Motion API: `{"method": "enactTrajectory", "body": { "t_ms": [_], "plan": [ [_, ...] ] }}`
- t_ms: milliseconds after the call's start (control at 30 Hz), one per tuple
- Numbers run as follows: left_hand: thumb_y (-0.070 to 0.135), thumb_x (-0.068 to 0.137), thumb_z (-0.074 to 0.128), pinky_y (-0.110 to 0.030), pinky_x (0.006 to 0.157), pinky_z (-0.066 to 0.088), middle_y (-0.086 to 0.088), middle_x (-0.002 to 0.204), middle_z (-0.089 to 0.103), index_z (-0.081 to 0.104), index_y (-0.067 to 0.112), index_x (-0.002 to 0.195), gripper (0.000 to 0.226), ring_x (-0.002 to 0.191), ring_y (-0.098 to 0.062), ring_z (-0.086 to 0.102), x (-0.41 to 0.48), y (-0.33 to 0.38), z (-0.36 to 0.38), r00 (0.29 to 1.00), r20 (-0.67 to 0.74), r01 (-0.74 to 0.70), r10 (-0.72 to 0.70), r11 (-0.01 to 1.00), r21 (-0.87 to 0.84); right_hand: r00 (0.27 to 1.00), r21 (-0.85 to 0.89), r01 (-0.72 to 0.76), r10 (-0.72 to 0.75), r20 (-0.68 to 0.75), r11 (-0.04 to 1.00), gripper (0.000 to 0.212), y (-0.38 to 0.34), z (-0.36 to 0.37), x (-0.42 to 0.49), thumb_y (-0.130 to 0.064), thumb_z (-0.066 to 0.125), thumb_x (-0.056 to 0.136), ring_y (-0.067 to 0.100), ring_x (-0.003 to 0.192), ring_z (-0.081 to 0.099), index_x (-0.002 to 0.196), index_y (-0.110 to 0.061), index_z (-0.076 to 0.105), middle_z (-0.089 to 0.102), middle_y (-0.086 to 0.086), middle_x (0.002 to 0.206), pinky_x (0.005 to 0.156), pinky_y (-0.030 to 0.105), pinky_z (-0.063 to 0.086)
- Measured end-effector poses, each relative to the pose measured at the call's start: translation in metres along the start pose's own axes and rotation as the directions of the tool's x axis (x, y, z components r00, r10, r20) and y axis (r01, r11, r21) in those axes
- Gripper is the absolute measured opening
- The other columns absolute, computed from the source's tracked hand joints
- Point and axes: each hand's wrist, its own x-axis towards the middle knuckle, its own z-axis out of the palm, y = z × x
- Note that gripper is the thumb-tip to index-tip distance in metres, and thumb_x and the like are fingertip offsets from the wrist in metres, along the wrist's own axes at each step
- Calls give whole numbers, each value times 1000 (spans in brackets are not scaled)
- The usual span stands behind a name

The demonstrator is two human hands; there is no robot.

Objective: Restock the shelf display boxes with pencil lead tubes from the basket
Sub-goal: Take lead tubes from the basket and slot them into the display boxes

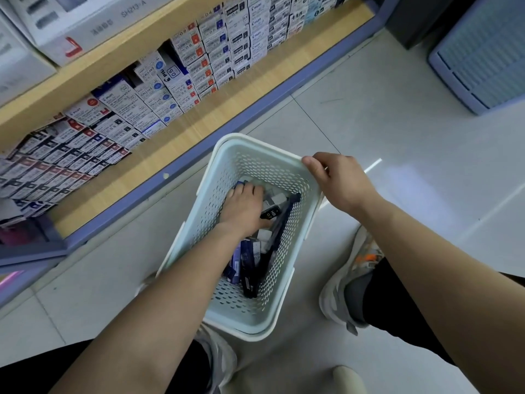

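Observation:
A pale perforated plastic basket (227,155) stands on the floor between my feet. Dark blue and black pencil lead tubes (248,261) lie in its bottom, some marked HB. My left hand (244,206) reaches deep into the basket, fingers curled down among the tubes; what the fingers hold is hidden. My right hand (338,180) grips the basket's far right rim. White display boxes (181,75) of lead stand in rows on the low wooden shelf (147,163) at the upper left.
The shelf has a blue-grey edge (255,109) running diagonally just beyond the basket. A pale blue crate (483,52) sits on the tiled floor at the upper right. My shoes (346,280) flank the basket. Larger white boxes (71,27) fill the shelf above.

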Motion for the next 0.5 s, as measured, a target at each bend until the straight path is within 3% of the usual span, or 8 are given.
{"method": "enactTrajectory", "body": {
  "t_ms": [233,367,500],
  "plan": [
    [70,74,70,-40,96,40,-14,130,49,47,8,130,86,117,-31,48,-5,3,1,998,52,18,-18,1000,-1,999,-19,14,-13,52,1000,53,-1,0,0,-53,38,103,16,59,44,74,-10,51,47,0,59,59,36,38],
    [56,80,74,-38,84,44,-12,127,51,47,8,128,73,110,-31,55,-9,4,0,997,76,6,0,997,-81,998,-31,35,-33,60,999,54,-1,-1,0,-54,37,102,19,60,44,75,-9,50,48,1,61,59,36,39],
    [39,85,74,-40,91,46,-13,121,56,50,8,121,53,113,-32,54,-12,3,5,994,111,-7,22,992,-128,996,-34,42,-39,76,999,55,-3,-4,0,-52,38,103,24,64,45,79,-6,53,50,5,65,60,37,39]
  ]
}}
